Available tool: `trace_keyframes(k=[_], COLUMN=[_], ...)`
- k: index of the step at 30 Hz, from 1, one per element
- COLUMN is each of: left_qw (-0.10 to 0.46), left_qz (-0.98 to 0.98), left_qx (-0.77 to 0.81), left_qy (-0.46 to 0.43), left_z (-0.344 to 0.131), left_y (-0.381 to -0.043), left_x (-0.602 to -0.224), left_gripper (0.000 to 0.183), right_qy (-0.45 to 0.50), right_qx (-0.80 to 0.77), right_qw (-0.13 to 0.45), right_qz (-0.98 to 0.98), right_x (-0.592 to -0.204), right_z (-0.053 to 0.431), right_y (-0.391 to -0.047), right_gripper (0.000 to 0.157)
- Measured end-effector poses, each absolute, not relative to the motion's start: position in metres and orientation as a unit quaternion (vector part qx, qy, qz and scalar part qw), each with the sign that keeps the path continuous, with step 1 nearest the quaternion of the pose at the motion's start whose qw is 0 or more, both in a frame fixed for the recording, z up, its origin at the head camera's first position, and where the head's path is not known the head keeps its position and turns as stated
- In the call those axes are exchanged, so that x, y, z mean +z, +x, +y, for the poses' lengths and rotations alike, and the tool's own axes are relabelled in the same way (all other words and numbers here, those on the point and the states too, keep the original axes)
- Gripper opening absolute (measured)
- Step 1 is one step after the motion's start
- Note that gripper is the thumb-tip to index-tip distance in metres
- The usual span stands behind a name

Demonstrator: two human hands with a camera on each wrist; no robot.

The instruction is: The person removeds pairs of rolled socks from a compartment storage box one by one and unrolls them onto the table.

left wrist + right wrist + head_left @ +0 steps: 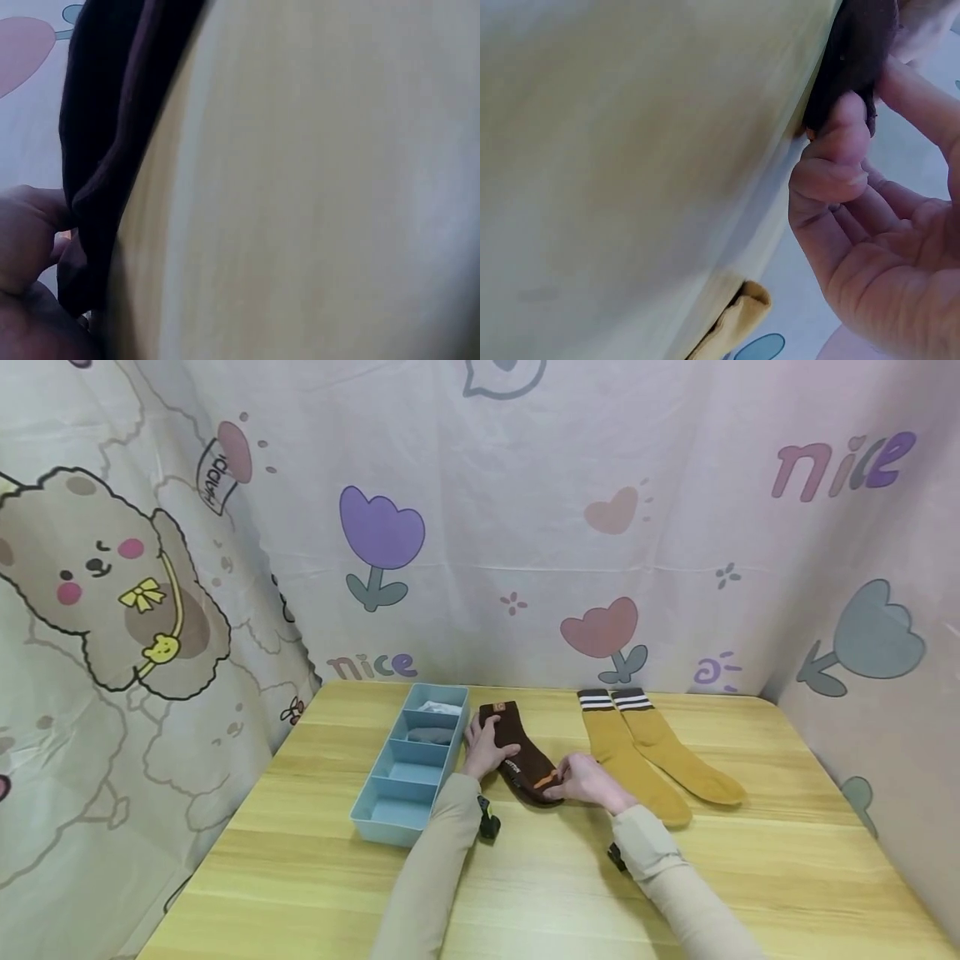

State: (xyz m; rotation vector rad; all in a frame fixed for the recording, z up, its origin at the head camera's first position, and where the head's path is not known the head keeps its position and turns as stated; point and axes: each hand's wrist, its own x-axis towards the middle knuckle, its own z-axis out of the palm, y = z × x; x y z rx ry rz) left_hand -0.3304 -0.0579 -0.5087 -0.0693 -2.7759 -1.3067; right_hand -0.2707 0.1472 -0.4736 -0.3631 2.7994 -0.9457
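Note:
Dark brown socks [525, 753], one apparently stacked on the other, lie on the table with the cuff toward the back and an orange mark near the toe. At the toe, my right hand [588, 781] pinches the fabric between thumb and curled finger; the right wrist view shows this hand [877, 202] close up on the brown toe [855, 60]. My left hand [486, 747] holds the socks by the leg, thumb across the top and fingers at the left edge. In the left wrist view, its fingers [34, 225] touch the dark layered fabric [105, 112].
Left of the socks stands a light blue divided box [360, 814]; a whitish folded item [438, 707] and a grey one [430, 736] lie in its two back compartments. Two mustard socks [630, 768] with striped cuffs lie on the right. A printed curtain [495, 527] hangs behind the table.

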Motion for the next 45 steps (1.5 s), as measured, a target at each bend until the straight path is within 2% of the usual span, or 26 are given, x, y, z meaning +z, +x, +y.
trace_keyframes(k=[10,21,39,45], left_qw=[0.048,0.057,0.136,0.138], left_qz=[-0.910,-0.921,-0.929,-0.936], left_qx=[-0.410,-0.386,-0.342,-0.322], left_qy=[-0.019,-0.005,-0.026,-0.034], left_z=[-0.062,-0.061,-0.058,-0.053], left_y=[-0.335,-0.339,-0.351,-0.358], left_x=[-0.503,-0.500,-0.502,-0.493], left_gripper=[0.075,0.081,0.082,0.083], right_qy=[-0.102,-0.109,-0.080,-0.069], right_qx=[-0.313,-0.362,-0.455,-0.501], right_qw=[0.136,0.149,0.119,0.103], right_qz=[0.934,0.914,0.879,0.856], right_x=[-0.470,-0.475,-0.478,-0.476], right_z=[0.136,0.127,0.115,0.115], right_y=[-0.272,-0.275,-0.278,-0.280], right_gripper=[0.032,0.032,0.017,0.014])
